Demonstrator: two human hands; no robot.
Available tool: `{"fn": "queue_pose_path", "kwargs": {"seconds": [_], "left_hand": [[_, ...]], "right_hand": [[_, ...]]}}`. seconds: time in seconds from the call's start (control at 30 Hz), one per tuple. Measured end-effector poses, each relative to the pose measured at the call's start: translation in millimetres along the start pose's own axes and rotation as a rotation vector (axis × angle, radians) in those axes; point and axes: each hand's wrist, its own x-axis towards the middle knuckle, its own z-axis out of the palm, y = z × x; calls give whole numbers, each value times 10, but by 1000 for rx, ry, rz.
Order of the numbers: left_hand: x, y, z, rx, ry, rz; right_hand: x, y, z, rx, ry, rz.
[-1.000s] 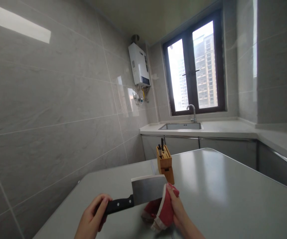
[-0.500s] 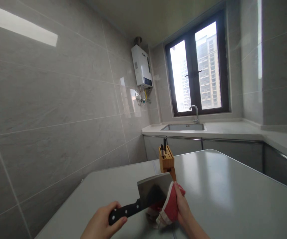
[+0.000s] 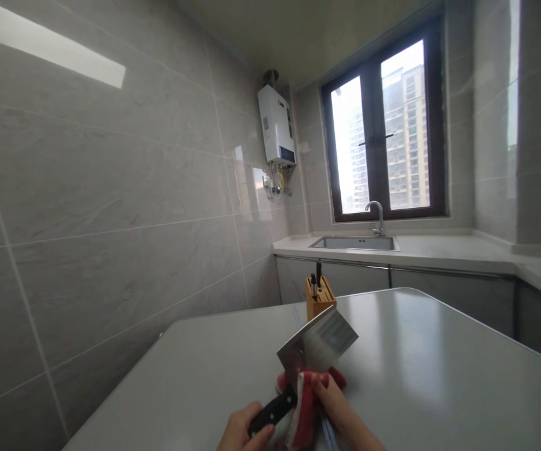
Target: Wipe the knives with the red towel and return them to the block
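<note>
A cleaver [image 3: 320,341] with a wide steel blade and a black riveted handle tilts up above the table. Its handle is wrapped by the fingers of my left hand [image 3: 245,429]. My right hand [image 3: 334,401] is closed on a red cloth with a pale edge [image 3: 304,410], which lies against the blade near the handle. Part of the cloth is hidden behind the blade and my fingers. Just beyond the blade stands a wooden knife block [image 3: 321,300] with a couple of dark-handled tools in its slots.
The pale, glossy table [image 3: 392,376] spreads out under my hands. Behind it runs a white counter [image 3: 444,247] with a sink [image 3: 357,243] and a faucet [image 3: 377,216]. A water heater [image 3: 276,125] hangs on the tiled wall, left of the window [image 3: 387,131].
The cleaver has turned so its blade points more up and away. Both hands have come closer together, and the cloth has shifted from the blade's far end towards the handle.
</note>
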Motion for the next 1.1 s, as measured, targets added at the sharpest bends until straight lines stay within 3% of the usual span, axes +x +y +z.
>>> {"fn": "queue_pose_path", "kwargs": {"seconds": [0.13,0.27,0.5,0.73,1.1], "left_hand": [[202,134,267,-97,38,102],[337,272,340,-118,74,165],[408,52,472,-33,67,202],[422,-75,505,-120,-2,217],[395,-38,470,-76,76,194]], "right_hand": [[-98,29,112,-46,-128,4],[-118,-115,133,55,-166,-19],[-40,-120,83,72,-43,-103],[28,-81,27,-73,139,-109],[3,-143,47,-115,167,-103]]}}
